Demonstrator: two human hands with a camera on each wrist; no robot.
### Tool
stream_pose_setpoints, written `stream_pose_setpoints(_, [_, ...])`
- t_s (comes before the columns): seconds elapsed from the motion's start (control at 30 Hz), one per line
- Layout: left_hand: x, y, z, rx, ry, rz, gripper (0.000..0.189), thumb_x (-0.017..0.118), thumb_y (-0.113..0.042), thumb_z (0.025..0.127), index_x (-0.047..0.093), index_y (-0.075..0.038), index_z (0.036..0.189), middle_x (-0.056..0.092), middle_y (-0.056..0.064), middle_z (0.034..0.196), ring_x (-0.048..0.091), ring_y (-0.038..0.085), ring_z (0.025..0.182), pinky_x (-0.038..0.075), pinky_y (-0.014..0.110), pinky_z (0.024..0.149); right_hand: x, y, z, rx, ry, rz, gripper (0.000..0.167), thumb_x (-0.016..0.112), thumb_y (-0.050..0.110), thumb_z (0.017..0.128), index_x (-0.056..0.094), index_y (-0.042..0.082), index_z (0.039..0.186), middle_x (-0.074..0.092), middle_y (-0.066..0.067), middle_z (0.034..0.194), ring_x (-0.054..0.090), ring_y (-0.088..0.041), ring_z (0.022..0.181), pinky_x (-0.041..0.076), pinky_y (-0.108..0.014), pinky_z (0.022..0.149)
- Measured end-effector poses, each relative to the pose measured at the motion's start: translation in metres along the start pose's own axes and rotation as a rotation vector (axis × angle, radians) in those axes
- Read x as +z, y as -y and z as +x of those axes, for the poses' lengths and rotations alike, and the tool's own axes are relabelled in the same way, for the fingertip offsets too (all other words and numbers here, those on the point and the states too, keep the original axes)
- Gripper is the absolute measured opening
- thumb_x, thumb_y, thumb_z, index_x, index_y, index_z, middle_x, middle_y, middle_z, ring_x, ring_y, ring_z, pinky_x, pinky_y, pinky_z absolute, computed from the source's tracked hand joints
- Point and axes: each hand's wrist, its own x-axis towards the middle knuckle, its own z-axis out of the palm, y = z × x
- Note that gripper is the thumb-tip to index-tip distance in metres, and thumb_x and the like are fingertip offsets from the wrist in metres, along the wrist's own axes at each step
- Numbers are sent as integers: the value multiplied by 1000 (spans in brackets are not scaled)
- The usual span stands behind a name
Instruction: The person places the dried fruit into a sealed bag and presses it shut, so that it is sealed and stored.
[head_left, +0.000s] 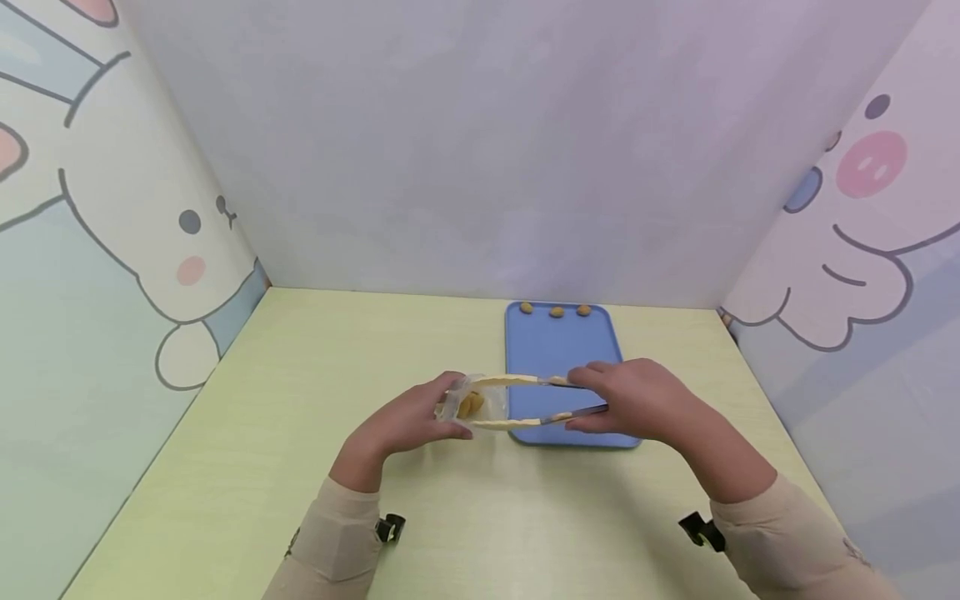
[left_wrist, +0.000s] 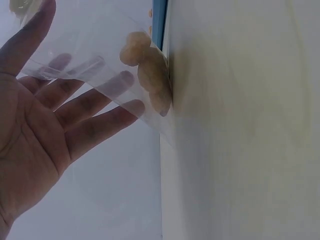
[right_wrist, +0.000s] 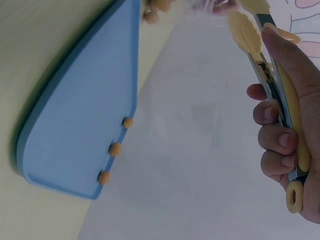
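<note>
My left hand (head_left: pixel 411 417) holds a clear plastic bag (left_wrist: pixel 95 30) between the thumb and the spread fingers, left of the blue tray. Several lumpy brown nut-like pieces (left_wrist: pixel 152 75) sit at the bottom of the bag; their exact kind is unclear. With fingers curled round the handles, my right hand (head_left: pixel 641 400) grips tongs (head_left: pixel 513 381) that have yellow tips and metal arms. The tongs stand spread, pointing left, and their tips are at the bag. Nothing shows pinched between them.
A blue tray (head_left: pixel 564 354) lies on the pale yellow table (head_left: pixel 360 358). Three round brown pieces (head_left: pixel 557 312) sit in a row along its far edge. A grey wall (head_left: pixel 465 167) rises behind the table, with cartoon-printed walls on both sides.
</note>
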Motion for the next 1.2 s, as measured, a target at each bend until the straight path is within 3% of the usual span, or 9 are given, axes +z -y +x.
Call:
stream_pose_setpoints(0.13, [0,1,0,5,3,-5,73,79,-46,79,42,-26,139,62,3,111,55,16,93,47,38,83,-5,-9,-6,-4,-20,44,48,73,60,79,64,22,106,59,15,83,37,5,53,36,-19,50])
stream_pose_setpoints(0.33, [0,4,0,19,0,3,73,79,-46,80,43,-24,139,62,4,110,55,16,93,46,38,84,-7,-24,-10,56,-31,119,48,73,64,77,57,24,98,40,16,69,34,2,56,31,-21,51])
stream_pose_setpoints(0.63, [-1,5,0,17,-15,26,77,79,-49,78,42,-23,141,60,0,109,55,15,96,46,38,86,4,-48,-9,289,-85,150,54,71,68,75,52,21,94,45,5,70,37,-8,56,31,-28,52])
stream_pose_setpoints(0.83, [-1,5,0,21,-18,34,76,79,-49,78,42,-23,140,60,1,109,54,15,96,45,37,87,15,-66,-7,493,-65,182,61,67,74,75,47,17,88,45,0,72,40,-16,57,30,-31,50])
stream_pose_setpoints(1.03, [-1,5,1,16,-13,28,77,79,-50,79,42,-23,140,61,3,111,54,15,97,45,38,87,30,-85,-8,627,-19,203,74,60,81,73,51,11,95,51,-4,76,47,-19,60,33,-33,49])
stream_pose_setpoints(1.2, [-1,4,0,8,-15,25,73,79,-49,79,43,-25,138,59,-4,105,54,15,95,45,36,84,43,-100,-6,717,17,225,90,54,87,71,51,6,109,56,-8,84,52,-22,64,36,-34,50])
